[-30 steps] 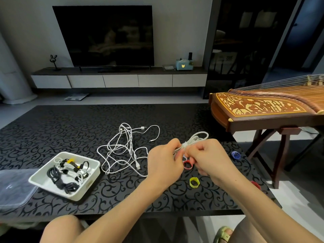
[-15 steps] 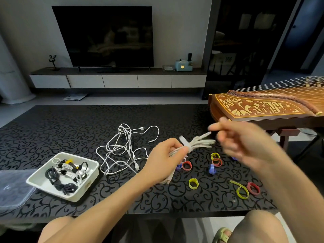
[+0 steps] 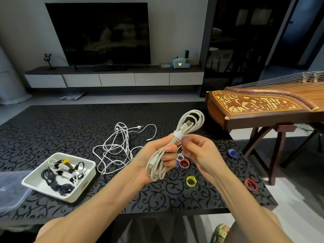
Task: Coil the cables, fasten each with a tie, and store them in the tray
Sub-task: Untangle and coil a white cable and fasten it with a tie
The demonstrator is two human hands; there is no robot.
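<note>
Grip of left hand (image 3: 155, 161) wraps coiled cable (image 3: 193, 120) upright; right hand (image 3: 201, 153) pinches its white tie (image 3: 178, 134).

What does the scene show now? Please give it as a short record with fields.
coil: white cable, looped, held above the table
tie: white, wrapped round the coil near its top
left grip: holds the lower coil
right grip: seems to pinch the tie
tray: white, at the left, holds tied cables
loose cable: white, tangled, on the table beside the tray
spare ties: yellow, red and blue rings on the table
status: coil not yet in the tray
</note>
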